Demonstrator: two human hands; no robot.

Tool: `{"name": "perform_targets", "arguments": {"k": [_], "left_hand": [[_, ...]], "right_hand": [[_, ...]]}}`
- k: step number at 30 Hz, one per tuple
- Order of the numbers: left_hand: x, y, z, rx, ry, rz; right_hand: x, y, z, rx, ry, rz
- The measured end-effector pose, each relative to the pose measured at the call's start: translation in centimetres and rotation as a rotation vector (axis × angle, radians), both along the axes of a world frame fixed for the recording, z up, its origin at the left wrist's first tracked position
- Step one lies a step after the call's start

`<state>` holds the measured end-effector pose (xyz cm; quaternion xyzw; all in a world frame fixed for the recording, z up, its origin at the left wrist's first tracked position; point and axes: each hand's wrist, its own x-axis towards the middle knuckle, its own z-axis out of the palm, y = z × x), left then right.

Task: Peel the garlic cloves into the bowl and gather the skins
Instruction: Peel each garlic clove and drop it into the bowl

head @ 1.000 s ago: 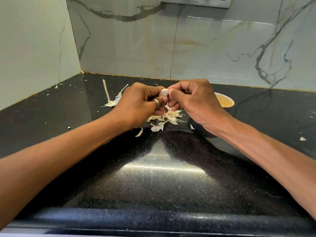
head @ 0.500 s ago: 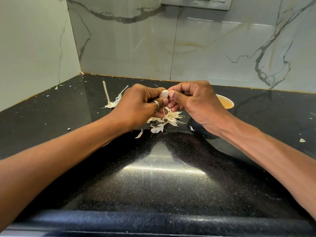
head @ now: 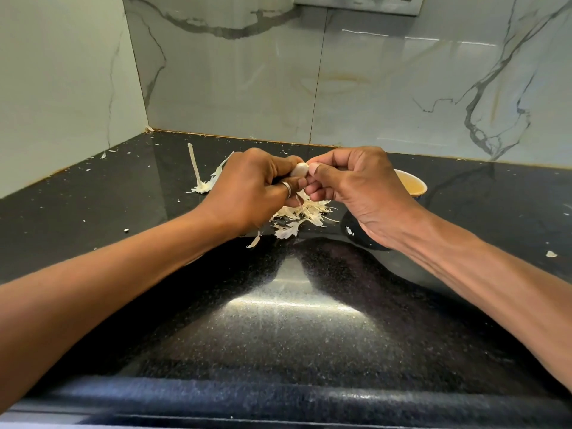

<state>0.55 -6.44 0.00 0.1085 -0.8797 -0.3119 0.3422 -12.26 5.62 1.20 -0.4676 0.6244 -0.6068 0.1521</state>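
A pale garlic clove (head: pixel 299 170) is pinched between the fingertips of my left hand (head: pixel 247 190), which wears a ring. My right hand (head: pixel 356 184) meets it from the right, thumb and forefinger touching the clove's tip. A thin strip of skin (head: pixel 298 201) dangles below my left fingers. Under both hands lies a heap of papery garlic skins (head: pixel 301 216) on the black counter (head: pixel 294 320). A small bowl (head: pixel 413 184) with a yellow inside stands behind my right hand, mostly hidden by it; its contents cannot be seen.
A garlic stalk with skins (head: pixel 201 181) lies at the back left of the counter. Small skin flakes (head: pixel 551 253) are scattered to the right and along the left wall. Marble-look tiles close off the back and left. The counter's front edge runs near me.
Both hands have stayed in place over the skin heap; my right fingertips have shifted slightly on the clove.
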Motion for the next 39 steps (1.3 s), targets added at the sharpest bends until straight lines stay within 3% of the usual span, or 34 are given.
{"name": "perform_targets", "arguments": {"k": [16, 29, 35, 39], "left_hand": [[-0.3, -0.2, 0.0, 0.172, -0.008, -0.057], [-0.2, 0.7, -0.2, 0.098, 0.053, -0.028], [-0.1, 0.9, 0.4, 0.391, 0.073, -0.180], [0.2, 0.7, 0.6, 0.456, 0.047, -0.212]], "right_hand": [[0.6, -0.1, -0.4, 0.016, 0.271, -0.159], [1.2, -0.5, -1.0, -0.051, 0.179, -0.205], [1.0, -0.5, -0.7, -0.079, 0.086, -0.129], [0.9, -0.4, -0.5, -0.073, 0.129, -0.045]]}}
